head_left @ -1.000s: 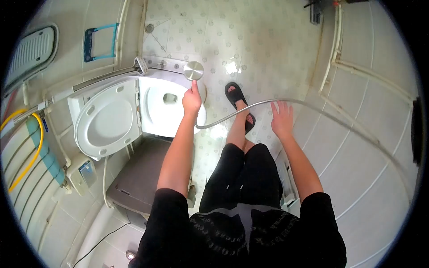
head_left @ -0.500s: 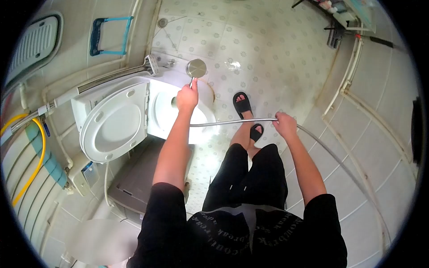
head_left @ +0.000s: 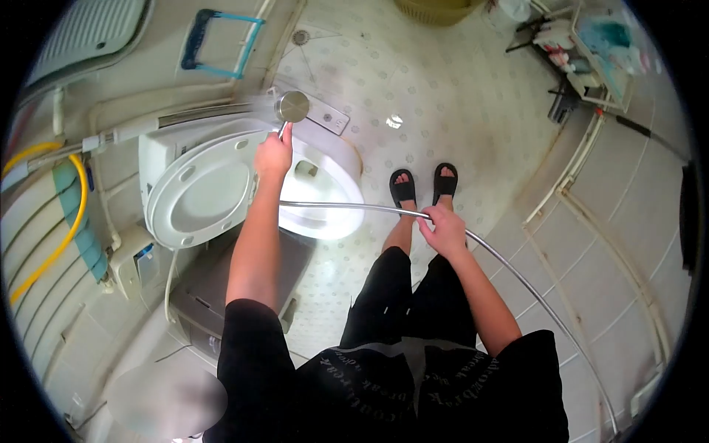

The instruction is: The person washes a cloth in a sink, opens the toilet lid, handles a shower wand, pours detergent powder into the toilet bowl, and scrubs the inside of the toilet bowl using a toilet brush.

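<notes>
My left hand [head_left: 273, 155] is closed round the handle of a round-faced metal shower head [head_left: 292, 107], held over the far side of the toilet. A silvery flexible shower hose [head_left: 340, 206] comes out from behind my left forearm, crosses the front of the bowl and runs off to the lower right. On that hose, in front of my legs, my right hand [head_left: 445, 230] has its fingers curled. Beneath my left arm stands the white toilet [head_left: 347, 173], its seat [head_left: 199, 192] raised. Part of the bowl is hidden by the arm. I cannot see water leaving the shower head.
A grey-brown box [head_left: 214, 284] stands beside the toilet. A yellow hose [head_left: 74, 229] hangs at the left wall. A basket [head_left: 436, 11] is at the far edge, and a loaded shelf [head_left: 591, 55] at the far right. My sandals [head_left: 402, 186] are on the tiled floor.
The shower head has moved left, towards the wall. My right hand has shifted left and lower along the hose. My feet now stand side by side, and the view takes in more of the far floor.
</notes>
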`<move>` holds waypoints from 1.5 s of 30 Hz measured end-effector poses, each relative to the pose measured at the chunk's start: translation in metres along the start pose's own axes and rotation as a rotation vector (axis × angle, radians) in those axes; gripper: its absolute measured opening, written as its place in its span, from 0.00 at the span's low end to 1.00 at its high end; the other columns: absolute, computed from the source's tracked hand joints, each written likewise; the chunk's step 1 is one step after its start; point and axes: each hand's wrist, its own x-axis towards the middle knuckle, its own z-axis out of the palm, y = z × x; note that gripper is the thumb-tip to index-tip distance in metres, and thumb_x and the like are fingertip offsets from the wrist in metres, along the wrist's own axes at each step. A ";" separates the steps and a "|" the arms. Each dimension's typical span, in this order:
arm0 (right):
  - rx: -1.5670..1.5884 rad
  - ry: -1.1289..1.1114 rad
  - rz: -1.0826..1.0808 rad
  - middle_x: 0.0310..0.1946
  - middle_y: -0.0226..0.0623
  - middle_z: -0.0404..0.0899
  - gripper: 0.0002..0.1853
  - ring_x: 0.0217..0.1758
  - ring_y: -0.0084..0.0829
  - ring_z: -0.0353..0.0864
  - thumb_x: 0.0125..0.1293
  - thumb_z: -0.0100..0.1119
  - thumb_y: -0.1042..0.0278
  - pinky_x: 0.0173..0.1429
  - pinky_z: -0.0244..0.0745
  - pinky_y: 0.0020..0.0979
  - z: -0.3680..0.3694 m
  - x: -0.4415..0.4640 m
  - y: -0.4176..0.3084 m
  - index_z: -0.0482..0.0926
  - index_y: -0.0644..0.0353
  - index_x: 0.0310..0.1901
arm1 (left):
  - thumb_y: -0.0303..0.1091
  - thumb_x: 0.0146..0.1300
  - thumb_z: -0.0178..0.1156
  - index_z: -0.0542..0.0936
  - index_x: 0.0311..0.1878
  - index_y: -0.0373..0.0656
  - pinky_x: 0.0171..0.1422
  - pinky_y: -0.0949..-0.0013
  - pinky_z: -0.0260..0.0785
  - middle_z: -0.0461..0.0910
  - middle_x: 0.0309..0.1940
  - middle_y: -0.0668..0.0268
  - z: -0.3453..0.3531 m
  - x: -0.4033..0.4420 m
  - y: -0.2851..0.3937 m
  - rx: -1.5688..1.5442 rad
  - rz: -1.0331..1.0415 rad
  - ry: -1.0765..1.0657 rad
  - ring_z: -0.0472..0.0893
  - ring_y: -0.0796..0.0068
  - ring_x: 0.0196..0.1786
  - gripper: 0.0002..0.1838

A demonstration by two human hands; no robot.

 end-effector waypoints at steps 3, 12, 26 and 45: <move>0.051 0.009 -0.012 0.34 0.37 0.82 0.08 0.37 0.44 0.83 0.63 0.63 0.61 0.41 0.78 0.41 -0.018 -0.002 -0.027 0.85 0.53 0.40 | 0.70 0.72 0.39 0.84 0.39 0.40 0.47 0.42 0.75 0.85 0.35 0.44 -0.034 -0.010 -0.015 -0.070 -0.012 0.111 0.84 0.39 0.42 0.40; 0.042 -0.132 -0.157 0.40 0.40 0.82 0.11 0.43 0.46 0.82 0.63 0.61 0.62 0.47 0.78 0.43 -0.086 -0.003 -0.078 0.83 0.56 0.44 | 0.67 0.74 0.40 0.83 0.36 0.38 0.44 0.42 0.72 0.83 0.31 0.43 -0.139 -0.092 -0.076 -0.285 -0.139 0.288 0.82 0.38 0.39 0.39; -0.088 -0.379 -0.200 0.40 0.41 0.83 0.13 0.43 0.44 0.84 0.63 0.65 0.59 0.48 0.78 0.42 -0.144 -0.050 -0.118 0.84 0.56 0.44 | 0.71 0.72 0.42 0.64 0.25 0.53 0.15 0.75 0.45 0.56 0.13 0.78 -0.165 -0.239 -0.242 -1.520 -0.645 0.493 0.55 0.84 0.12 0.32; -0.299 -0.187 -0.209 0.38 0.41 0.83 0.10 0.46 0.46 0.82 0.57 0.68 0.66 0.51 0.74 0.45 -0.177 -0.091 -0.078 0.85 0.56 0.41 | 0.72 0.72 0.41 0.63 0.25 0.51 0.14 0.72 0.46 0.57 0.12 0.76 0.014 -0.338 -0.206 -1.853 -0.850 0.212 0.56 0.80 0.11 0.33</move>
